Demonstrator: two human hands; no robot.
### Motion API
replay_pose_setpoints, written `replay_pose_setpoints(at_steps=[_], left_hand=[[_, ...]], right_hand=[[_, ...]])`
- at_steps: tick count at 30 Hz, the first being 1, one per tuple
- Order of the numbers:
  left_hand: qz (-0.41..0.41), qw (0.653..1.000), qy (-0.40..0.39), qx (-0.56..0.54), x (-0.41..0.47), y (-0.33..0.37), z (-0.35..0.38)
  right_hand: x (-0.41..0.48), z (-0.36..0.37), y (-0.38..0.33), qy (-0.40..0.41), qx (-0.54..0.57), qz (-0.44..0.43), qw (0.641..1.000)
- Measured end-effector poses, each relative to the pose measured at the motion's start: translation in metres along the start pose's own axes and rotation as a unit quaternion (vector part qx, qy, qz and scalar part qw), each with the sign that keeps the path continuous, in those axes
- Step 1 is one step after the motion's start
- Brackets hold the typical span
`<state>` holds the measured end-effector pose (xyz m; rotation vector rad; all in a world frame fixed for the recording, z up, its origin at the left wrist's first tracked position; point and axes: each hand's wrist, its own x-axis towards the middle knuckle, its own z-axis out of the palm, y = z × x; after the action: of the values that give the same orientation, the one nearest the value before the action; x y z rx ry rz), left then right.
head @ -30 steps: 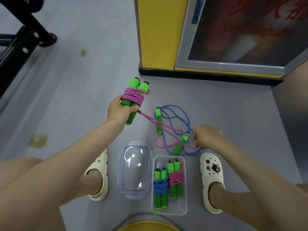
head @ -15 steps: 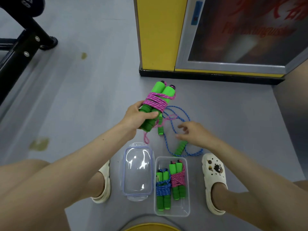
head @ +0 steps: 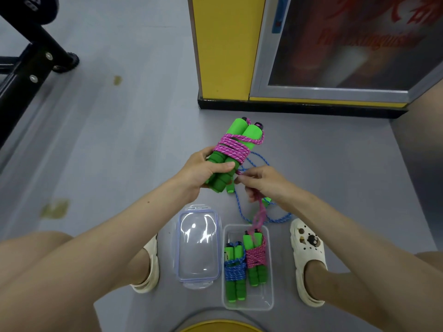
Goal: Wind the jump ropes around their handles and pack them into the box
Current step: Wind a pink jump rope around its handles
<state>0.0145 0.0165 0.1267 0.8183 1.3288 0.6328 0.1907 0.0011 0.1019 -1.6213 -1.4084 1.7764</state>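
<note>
My left hand (head: pixel 202 170) grips the lower end of two green foam handles (head: pixel 237 137) held together, with pink rope (head: pixel 231 148) wound around their middle. My right hand (head: pixel 263 185) pinches the loose pink rope end right beside the handles; a blurred pink tail hangs below it. An unwound blue jump rope (head: pixel 260 164) with green handles lies on the floor under my hands. The clear box (head: pixel 269 300) on the floor between my feet holds two wound ropes, one blue (head: pixel 235 270) and one pink (head: pixel 256 256).
The clear lid (head: pixel 197 243) lies left of the box. White clogs (head: pixel 308 259) flank both. A yellow cabinet (head: pixel 223 49) with a glass door stands ahead, a black metal frame (head: pixel 28 65) at far left. Grey floor all around.
My left hand brought the wound handles in toward the middle and lower. My right hand let the rope slack, moved left and took hold of the rope end next to the handles.
</note>
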Motion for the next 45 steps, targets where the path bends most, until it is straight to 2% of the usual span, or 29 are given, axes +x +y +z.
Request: replay_pose_setpoints(at_steps=[4,11,17,19,21,24,27,32,36,39,45], left_hand=[[0.022,0.999,0.031,0.025,0.002,0.0,-0.006],[0.066,0.99,0.095,0.077,0.007,0.001,-0.011],[0.08,0.978,0.171,0.087,0.014,0.002,-0.025],[0.085,0.974,0.187,0.09,0.015,0.003,-0.031],[0.086,0.973,0.195,0.087,0.015,0.003,-0.035],[0.088,0.975,0.186,0.084,0.014,0.002,-0.034],[0.072,0.985,0.148,0.06,0.011,0.0,-0.029],[0.04,0.997,0.051,0.035,0.005,0.0,-0.02],[0.041,0.997,0.013,0.057,0.003,-0.003,-0.011],[0.03,0.998,-0.006,0.062,0.002,-0.006,-0.007],[0.027,0.997,-0.053,0.051,0.003,-0.006,-0.004]], right_hand=[[-0.006,-0.005,0.004,0.004,-0.035,0.022,0.999],[-0.005,-0.014,0.008,0.032,0.004,0.08,0.996],[-0.005,-0.025,0.019,0.0,-0.138,0.048,0.989],[-0.005,-0.029,0.025,0.014,-0.255,0.056,0.965],[-0.003,-0.032,0.033,0.04,-0.369,0.078,0.925],[-0.001,-0.038,0.039,0.114,-0.406,0.121,0.899],[-0.001,-0.04,0.041,0.158,-0.43,0.12,0.881],[0.001,-0.028,0.036,0.077,-0.323,0.08,0.94],[0.004,-0.018,0.022,0.075,-0.195,0.008,0.978],[0.003,-0.009,0.008,0.077,-0.112,-0.013,0.991],[0.0,0.003,-0.005,0.042,-0.015,-0.047,0.998]])
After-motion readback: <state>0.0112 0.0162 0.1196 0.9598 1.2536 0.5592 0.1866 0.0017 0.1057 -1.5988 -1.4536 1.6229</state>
